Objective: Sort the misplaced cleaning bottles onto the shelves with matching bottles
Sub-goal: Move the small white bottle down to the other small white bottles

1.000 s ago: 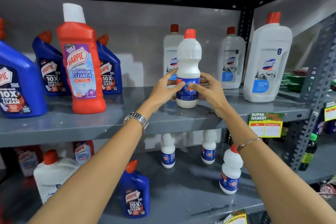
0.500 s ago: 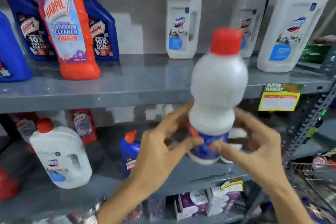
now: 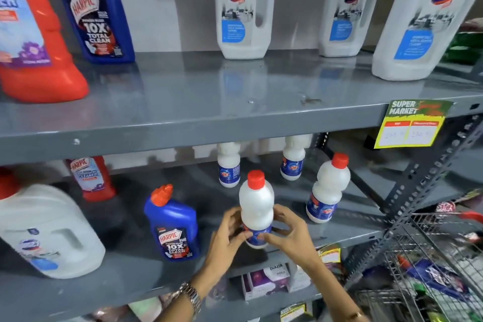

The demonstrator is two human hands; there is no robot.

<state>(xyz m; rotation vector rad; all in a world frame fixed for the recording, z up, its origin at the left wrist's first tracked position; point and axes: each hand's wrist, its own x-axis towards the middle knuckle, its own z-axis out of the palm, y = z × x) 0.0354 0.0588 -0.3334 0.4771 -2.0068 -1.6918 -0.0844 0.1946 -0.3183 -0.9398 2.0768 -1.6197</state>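
Note:
A small white bottle with a red cap [image 3: 257, 204] stands upright at the lower shelf [image 3: 326, 232], near its front. My left hand [image 3: 230, 236] and my right hand [image 3: 291, 234] both grip its blue-labelled base. Three matching small white bottles stand close by on that shelf: one to the right [image 3: 328, 188] and two at the back [image 3: 229, 165] [image 3: 294, 162]. A blue Harpic bottle [image 3: 172, 225], a large white Domex jug [image 3: 47, 232] and a red Harpic bottle [image 3: 92, 178] share the lower shelf to the left.
The upper shelf [image 3: 209, 112] carries three white Domex bottles [image 3: 244, 5], a blue Harpic bottle [image 3: 94, 10] and a red Harpic bottle [image 3: 36, 42]. A yellow price tag [image 3: 410, 125] hangs on its edge. A wire basket [image 3: 431, 269] sits at the lower right.
Both hands have carried the small white bottle from the upper shelf down to the lower shelf, among the matching small bottles. The view has dropped with them.

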